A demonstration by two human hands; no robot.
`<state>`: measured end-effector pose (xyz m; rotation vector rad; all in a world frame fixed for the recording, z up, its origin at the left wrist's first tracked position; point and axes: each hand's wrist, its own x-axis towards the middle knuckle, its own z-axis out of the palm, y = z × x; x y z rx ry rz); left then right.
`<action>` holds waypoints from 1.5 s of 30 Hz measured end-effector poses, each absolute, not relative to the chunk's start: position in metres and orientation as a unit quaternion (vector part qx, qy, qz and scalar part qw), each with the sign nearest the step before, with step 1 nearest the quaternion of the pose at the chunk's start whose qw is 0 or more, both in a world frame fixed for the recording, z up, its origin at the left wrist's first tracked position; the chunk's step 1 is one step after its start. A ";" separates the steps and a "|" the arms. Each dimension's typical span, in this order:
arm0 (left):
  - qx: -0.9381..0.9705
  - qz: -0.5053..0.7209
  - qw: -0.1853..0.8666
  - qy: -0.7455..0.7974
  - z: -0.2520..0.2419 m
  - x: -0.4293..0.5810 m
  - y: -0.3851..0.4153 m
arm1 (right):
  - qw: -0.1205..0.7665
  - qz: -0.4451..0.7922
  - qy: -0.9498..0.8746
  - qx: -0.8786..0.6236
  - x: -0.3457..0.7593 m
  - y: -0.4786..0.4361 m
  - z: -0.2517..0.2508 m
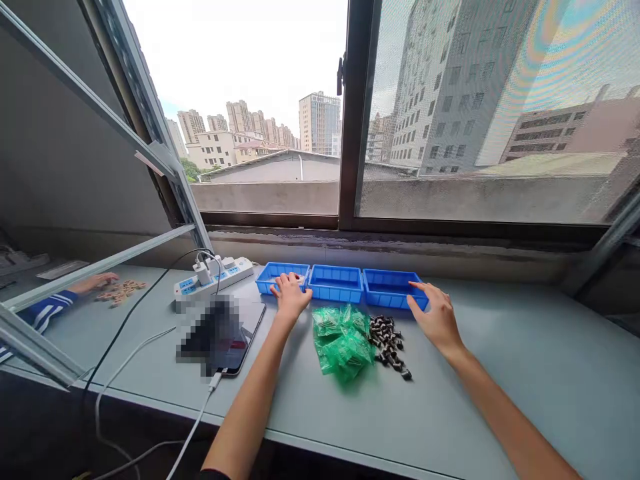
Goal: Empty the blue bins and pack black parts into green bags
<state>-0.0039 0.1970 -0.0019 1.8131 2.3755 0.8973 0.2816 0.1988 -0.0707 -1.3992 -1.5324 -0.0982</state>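
Note:
Three blue plastic bins stand in a row below the window: a left bin (267, 270), a middle bin (336, 293) and a right bin (390, 299). My left hand (290, 297) lies over the front of the left bin, fingers spread; something pale shows inside, partly covered by the hand. At the right bin's outer end, my right hand (437, 319) has thumb and fingers apart, close to or touching its side. Between my arms lie green plastic bags (345, 340) with a pile of small dark metal fittings (387, 343) beside them.
On the left are a power strip (215, 279), a tablet-like device (250, 333) with a white cable (200, 413), and a metal frame (100, 267). Beyond it, another person's hand (100, 280) reaches to small brownish pieces (121, 292). The window sill bounds the table (525, 347) behind.

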 end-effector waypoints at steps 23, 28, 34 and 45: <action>0.625 0.594 -0.165 0.479 0.007 0.021 0.100 | 0.552 0.291 -0.674 -0.395 0.217 0.143 -0.020; 0.666 0.578 -0.169 0.439 -0.024 0.042 0.056 | 0.448 0.540 -0.639 -0.317 0.196 0.122 -0.013; 0.691 0.579 -0.195 0.386 -0.026 0.026 0.050 | 0.428 0.591 -0.625 -0.277 0.180 0.106 0.006; 0.654 0.485 0.085 0.574 -0.063 -0.016 0.083 | 0.379 0.246 -0.814 -0.364 0.129 0.110 0.018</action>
